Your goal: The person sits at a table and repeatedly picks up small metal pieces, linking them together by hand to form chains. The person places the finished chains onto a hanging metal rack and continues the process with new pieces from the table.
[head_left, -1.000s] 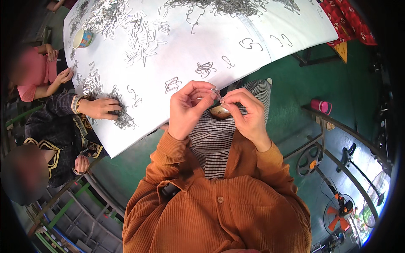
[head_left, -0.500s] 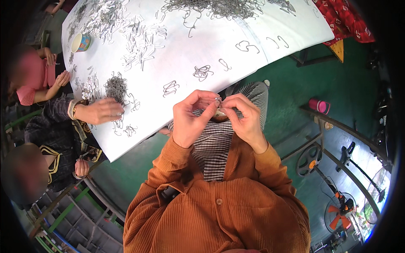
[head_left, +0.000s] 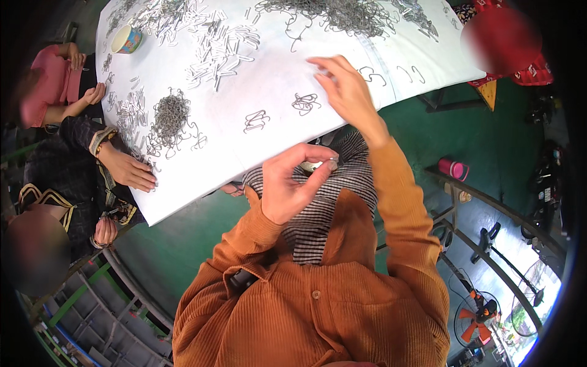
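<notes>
Close to my lap, my left hand (head_left: 292, 182) pinches a small shiny metal piece (head_left: 334, 160) between thumb and fingertip; its exact shape is too small to make out. My right hand (head_left: 348, 92) reaches out over the white table (head_left: 244, 156), fingers apart, and nothing shows in it. Just left of its wrist lies a small cluster of bent wire hooks (head_left: 306, 104). Another little group of wire hooks (head_left: 257, 121) lies farther left near the table edge. Several loose hooks (head_left: 372, 76) lie right beside my right hand, partly hidden by it.
Large heaps of dark wire hooks (head_left: 351, 17) and pale metal strips (head_left: 217, 52) cover the far side. A paper cup (head_left: 126, 40) stands far left. At left, a co-worker's hand (head_left: 129, 168) rests on the table corner beside a hook pile (head_left: 171, 116). Someone in red sits far right.
My right hand has parted from my left and moved up and forward over the table. The left hand keeps its pinch. The co-worker's hand has shifted left, away from the hook pile.
</notes>
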Demonstrator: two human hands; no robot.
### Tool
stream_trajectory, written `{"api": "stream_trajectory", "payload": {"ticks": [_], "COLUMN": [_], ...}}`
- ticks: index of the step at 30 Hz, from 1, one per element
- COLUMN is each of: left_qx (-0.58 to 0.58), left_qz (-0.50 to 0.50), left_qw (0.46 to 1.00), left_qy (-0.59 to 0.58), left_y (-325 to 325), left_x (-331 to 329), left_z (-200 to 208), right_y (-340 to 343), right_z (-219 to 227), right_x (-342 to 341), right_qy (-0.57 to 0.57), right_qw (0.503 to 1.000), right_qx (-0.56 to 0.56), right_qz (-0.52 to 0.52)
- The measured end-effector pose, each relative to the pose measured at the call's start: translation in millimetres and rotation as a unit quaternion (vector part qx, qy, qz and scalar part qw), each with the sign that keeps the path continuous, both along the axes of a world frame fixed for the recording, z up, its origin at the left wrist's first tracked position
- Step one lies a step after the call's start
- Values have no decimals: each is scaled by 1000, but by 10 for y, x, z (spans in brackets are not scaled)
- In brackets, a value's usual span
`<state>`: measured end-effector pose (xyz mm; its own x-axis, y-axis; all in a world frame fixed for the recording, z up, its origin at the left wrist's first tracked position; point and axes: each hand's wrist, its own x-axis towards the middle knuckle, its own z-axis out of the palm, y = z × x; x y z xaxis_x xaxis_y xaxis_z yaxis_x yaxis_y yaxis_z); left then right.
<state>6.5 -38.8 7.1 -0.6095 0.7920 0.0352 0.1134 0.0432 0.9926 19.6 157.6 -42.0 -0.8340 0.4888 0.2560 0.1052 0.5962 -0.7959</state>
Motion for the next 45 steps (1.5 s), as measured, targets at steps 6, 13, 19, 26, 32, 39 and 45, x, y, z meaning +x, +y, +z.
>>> {"api": "stream_trajectory", "payload": {"ticks": [6, 13, 19, 26, 32, 39, 45], "left_qx": [19, 79, 77, 66, 83, 61, 22], "left_qz": [5, 21, 14, 21, 40, 20, -2], "left_qw": [1000, 996, 997, 998, 996, 998, 998], "left_qy": [-15, -19, 1, -7, 7, 25, -66], "left_y": [-55, -75, -52, -99, -78, 7, 44], "left_x": [35, 21, -57, -41, 10, 52, 75], "left_z": [41, -90, -81, -41, -85, -87, -110], "right_y": [214, 589, 593, 395, 724, 827, 248], "right_z": [-549, -174, -421, -372, -352, -249, 430], "right_x": [-833, -675, -1057, -1378, -1061, -512, 303], "right_qy": [-124, -246, -150, -375, -223, -98, 34], "right_qw": [961, 934, 972, 914, 965, 989, 935], "right_qx": [246, 251, 176, 149, 128, 30, -353], "right_qz": [-16, -64, -32, -34, -47, -107, 10]}}
